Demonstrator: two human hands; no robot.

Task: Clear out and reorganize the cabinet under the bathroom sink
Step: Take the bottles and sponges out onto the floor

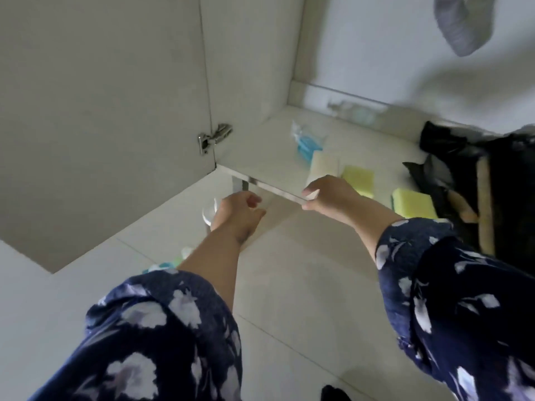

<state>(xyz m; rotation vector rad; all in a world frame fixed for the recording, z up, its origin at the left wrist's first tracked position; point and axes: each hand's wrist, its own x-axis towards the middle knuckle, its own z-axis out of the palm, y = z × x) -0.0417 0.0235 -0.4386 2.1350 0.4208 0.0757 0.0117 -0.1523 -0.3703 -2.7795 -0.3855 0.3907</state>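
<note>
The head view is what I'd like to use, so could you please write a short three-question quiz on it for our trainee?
1. True or false: the cabinet door stands open.
2. Which lies nearest the right hand on the cabinet floor? A) blue packet B) white sponge C) black bag
3. Fill in: the two sponges right of the white one are ____ in colour.

Key: 1 true. 2 B; the hand is at the floor's front edge, just before that sponge. 3 yellow.
</note>
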